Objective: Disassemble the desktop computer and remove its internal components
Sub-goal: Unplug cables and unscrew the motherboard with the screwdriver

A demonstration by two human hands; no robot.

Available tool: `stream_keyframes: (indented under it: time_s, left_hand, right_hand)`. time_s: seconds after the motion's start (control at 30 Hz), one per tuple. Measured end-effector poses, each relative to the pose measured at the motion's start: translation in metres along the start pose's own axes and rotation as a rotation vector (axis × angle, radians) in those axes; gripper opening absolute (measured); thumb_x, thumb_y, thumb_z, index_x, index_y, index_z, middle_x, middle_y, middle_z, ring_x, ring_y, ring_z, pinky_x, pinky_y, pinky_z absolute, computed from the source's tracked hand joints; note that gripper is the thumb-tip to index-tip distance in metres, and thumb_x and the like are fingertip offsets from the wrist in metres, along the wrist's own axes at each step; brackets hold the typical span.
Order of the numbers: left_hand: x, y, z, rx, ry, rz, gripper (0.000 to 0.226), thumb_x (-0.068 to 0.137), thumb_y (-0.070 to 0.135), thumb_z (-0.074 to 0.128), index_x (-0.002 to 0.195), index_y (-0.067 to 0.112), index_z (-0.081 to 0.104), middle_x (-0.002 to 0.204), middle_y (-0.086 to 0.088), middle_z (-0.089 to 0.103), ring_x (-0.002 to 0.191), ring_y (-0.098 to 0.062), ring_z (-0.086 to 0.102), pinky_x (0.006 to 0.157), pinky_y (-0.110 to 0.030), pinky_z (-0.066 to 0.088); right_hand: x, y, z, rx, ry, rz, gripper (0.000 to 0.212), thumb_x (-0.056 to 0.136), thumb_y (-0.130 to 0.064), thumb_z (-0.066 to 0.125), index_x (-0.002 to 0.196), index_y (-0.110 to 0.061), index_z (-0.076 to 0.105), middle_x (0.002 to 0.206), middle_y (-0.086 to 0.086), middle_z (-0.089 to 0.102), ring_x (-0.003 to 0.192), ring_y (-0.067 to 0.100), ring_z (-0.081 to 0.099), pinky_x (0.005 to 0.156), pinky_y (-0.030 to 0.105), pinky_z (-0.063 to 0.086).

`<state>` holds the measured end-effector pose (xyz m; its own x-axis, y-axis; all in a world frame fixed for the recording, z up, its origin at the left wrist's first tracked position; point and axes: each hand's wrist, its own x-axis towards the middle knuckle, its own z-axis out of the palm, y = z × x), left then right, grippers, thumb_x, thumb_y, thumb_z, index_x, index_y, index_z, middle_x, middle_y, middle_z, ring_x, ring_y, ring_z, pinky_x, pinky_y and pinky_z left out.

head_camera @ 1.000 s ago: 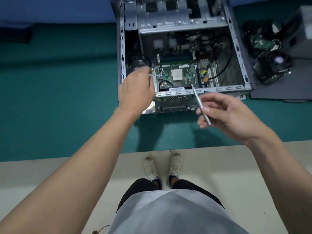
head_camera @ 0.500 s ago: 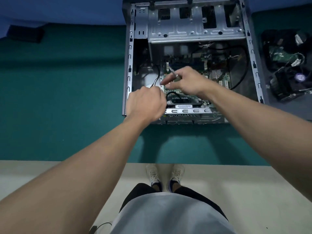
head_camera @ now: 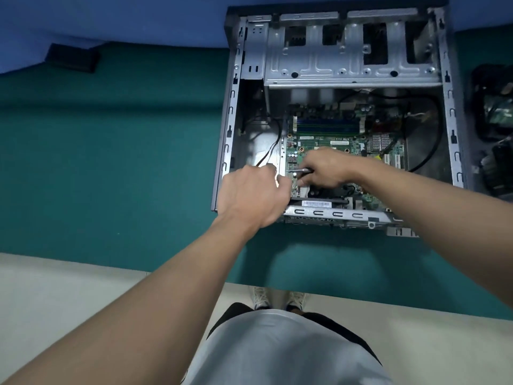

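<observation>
Though half-hidden, tool (head_camera: 298, 170) in right hand (head_camera: 326, 169)

This looks like a computer repair or teardown bench. An opened desktop case (head_camera: 341, 65) lies on a table (head_camera: 111, 162) covered in green cloth. Pulled parts (head_camera: 497, 112), a circuit board among them, are heaped at its right edge, and a pale bare floor (head_camera: 55, 295) shows below its near edge.

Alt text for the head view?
Both hands work inside the open desktop case on a green mat: the right hand holds a slim metal tool over the motherboard, the left hand curls at its near-left edge. Loose parts lie beside the case.
</observation>
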<state>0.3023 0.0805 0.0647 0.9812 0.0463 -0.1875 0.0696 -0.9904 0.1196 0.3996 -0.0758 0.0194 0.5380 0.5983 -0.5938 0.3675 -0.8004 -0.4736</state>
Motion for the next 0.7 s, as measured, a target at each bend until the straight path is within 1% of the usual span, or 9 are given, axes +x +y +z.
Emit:
stream_keyframes:
  time_s: [0.13,0.27,0.33,0.4,0.43,0.53,0.6,0.67,0.7]
  left_hand:
    - [-0.001,0.001,-0.001,0.002,-0.015,0.007,0.042,0.090,0.044,0.029,0.084,0.020,0.064,0.065,-0.005,0.050,0.058,-0.027,0.041,0.056,-0.033,0.028]
    - [0.000,0.001,-0.003,0.009,-0.044,-0.011,0.044,0.090,0.045,0.028,0.086,0.020,0.064,0.067,-0.003,0.051,0.060,-0.027,0.045,0.056,-0.033,0.030]
    - [0.000,0.000,-0.004,0.006,-0.060,-0.010,0.045,0.090,0.044,0.028,0.090,0.020,0.066,0.068,-0.003,0.055,0.060,-0.026,0.046,0.056,-0.032,0.031]
    - [-0.001,0.001,-0.005,-0.002,-0.067,0.000,0.045,0.091,0.043,0.028,0.095,0.021,0.066,0.072,-0.003,0.062,0.062,-0.025,0.048,0.056,-0.032,0.032]
    - [0.000,0.002,-0.005,-0.005,-0.083,0.005,0.044,0.091,0.042,0.028,0.098,0.021,0.066,0.075,-0.004,0.065,0.063,-0.025,0.049,0.057,-0.032,0.032]
    - [0.000,0.003,-0.009,0.014,-0.162,0.023,0.041,0.093,0.040,0.027,0.103,0.021,0.061,0.087,-0.008,0.069,0.070,-0.026,0.052,0.062,-0.034,0.036]
    - [0.002,0.005,-0.011,0.016,-0.228,0.021,0.039,0.095,0.040,0.030,0.111,0.021,0.060,0.098,-0.008,0.070,0.079,-0.027,0.057,0.069,-0.036,0.042]
    - [0.012,0.008,-0.013,-0.217,-0.277,-0.056,0.036,0.099,0.041,0.040,0.123,0.021,0.059,0.104,-0.001,0.070,0.089,-0.021,0.062,0.077,-0.031,0.048]
    - [0.018,0.012,-0.014,-0.433,-0.287,-0.126,0.037,0.100,0.039,0.046,0.129,0.019,0.057,0.098,0.003,0.069,0.083,-0.013,0.061,0.074,-0.020,0.050]
  right_hand:
    - [-0.010,0.009,0.004,0.283,0.106,0.121,0.022,0.094,-0.028,0.058,0.076,-0.016,0.059,0.074,0.002,0.060,0.064,0.013,0.054,0.054,0.026,0.038]
    - [-0.012,0.004,0.002,0.394,0.254,0.254,0.020,0.097,-0.025,0.055,0.081,-0.014,0.060,0.077,0.004,0.061,0.064,0.016,0.054,0.050,0.026,0.034]
    - [-0.012,0.001,0.002,0.526,0.311,0.353,0.015,0.098,-0.022,0.052,0.099,-0.010,0.061,0.083,0.004,0.061,0.066,0.013,0.052,0.050,0.025,0.033]
    - [-0.018,0.001,0.001,0.707,0.345,0.449,0.028,0.098,-0.019,0.051,0.122,-0.005,0.054,0.089,0.003,0.063,0.066,0.009,0.052,0.050,0.023,0.033]
    - [-0.023,0.001,0.000,0.814,0.356,0.490,0.032,0.098,-0.018,0.051,0.127,-0.004,0.050,0.091,0.004,0.064,0.063,0.007,0.052,0.049,0.023,0.034]
    - [-0.040,0.001,-0.004,1.139,0.341,0.559,0.020,0.098,-0.013,0.050,0.114,-0.001,0.050,0.083,0.007,0.067,0.038,0.004,0.051,0.037,0.022,0.036]
    - [-0.049,0.000,-0.004,1.244,0.317,0.570,0.012,0.097,-0.009,0.049,0.103,0.000,0.054,0.070,0.007,0.067,0.036,0.007,0.046,0.039,0.022,0.035]
    - [-0.054,0.002,-0.002,1.295,0.309,0.565,0.010,0.096,-0.006,0.049,0.098,0.000,0.056,0.077,0.009,0.066,0.043,0.008,0.043,0.043,0.022,0.035]
    - [-0.056,0.004,-0.001,1.321,0.309,0.562,0.009,0.095,-0.005,0.049,0.098,0.000,0.056,0.084,0.010,0.063,0.046,0.008,0.042,0.043,0.022,0.035]
